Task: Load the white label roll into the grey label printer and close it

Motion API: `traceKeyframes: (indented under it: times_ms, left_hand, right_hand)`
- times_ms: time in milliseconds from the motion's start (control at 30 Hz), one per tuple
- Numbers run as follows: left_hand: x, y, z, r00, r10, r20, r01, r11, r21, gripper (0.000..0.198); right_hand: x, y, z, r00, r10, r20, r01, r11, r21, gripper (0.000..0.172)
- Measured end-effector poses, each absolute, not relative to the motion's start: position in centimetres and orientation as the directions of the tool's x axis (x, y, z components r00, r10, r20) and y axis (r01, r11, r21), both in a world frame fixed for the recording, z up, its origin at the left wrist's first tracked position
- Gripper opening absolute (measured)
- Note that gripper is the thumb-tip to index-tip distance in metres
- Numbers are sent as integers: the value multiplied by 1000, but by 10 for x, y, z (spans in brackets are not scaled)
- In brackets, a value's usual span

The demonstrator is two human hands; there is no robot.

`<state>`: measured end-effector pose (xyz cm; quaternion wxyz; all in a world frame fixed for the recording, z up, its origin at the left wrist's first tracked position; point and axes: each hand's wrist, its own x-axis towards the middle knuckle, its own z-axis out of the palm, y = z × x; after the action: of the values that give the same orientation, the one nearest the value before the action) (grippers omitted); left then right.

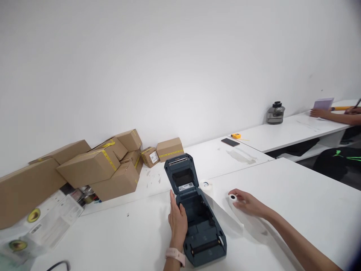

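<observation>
A dark label printer (pixel 201 226) stands on the white table in front of me, its lid (pixel 182 175) raised and its inner bay exposed. My left hand (pixel 177 224), with a pink wristband, grips the printer's left edge near the hinge, the thumb over the rim. To the right of the printer, my right hand (pixel 248 205) holds a small white paper roll (pixel 232 198) with a black core between thumb and fingers. Pale paper trails below that hand. Behind the printer lies another white roll (pixel 207 186), partly hidden, with a strip running toward the right front.
Cardboard boxes (pixel 87 167) are piled at the left by the wall. Plastic-wrapped packets (pixel 50 222) lie at the front left. Farther back are a phone (pixel 230 142), a yellow tape measure (pixel 236 136) and a dark jug (pixel 275 113). Another person's hands (pixel 321 113) are at the far right.
</observation>
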<state>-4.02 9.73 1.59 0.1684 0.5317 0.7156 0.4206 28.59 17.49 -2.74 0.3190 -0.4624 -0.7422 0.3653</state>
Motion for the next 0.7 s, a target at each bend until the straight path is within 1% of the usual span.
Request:
traceKeyframes:
  times_ms: [133,267,367,433,567,633,700]
  left_hand:
    - [-40,96,19,-379,907,184,609,95,787,62]
    - [-40,96,20,-381,906,183,597,90,797,63]
    - [-42,97,19,-403,894,197,565,74,822,63]
    - [-43,97,18,-429,881,198,528,67,847,64]
    - [-45,97,16,-481,860,173,437,64,897,67]
    - [-45,97,16,-489,858,157,409,66,910,65]
    - [-45,96,16,-485,861,154,398,61,915,64]
  right_hand:
    - [267,173,-23,-418,901,115,423,305,-853,41]
    - [267,177,-17,-513,855,74,334,278,-901,52]
    - [271,194,-7,-458,886,70,256,207,-944,58]
    - [265,209,2,-434,899,54,262,183,-948,61]
    - [230,238,14,-527,850,4,298,190,-935,75]
    - [210,247,15,-577,817,-1,296,208,-932,75]
    - [197,251,14,-606,796,4,286,223,-932,70]
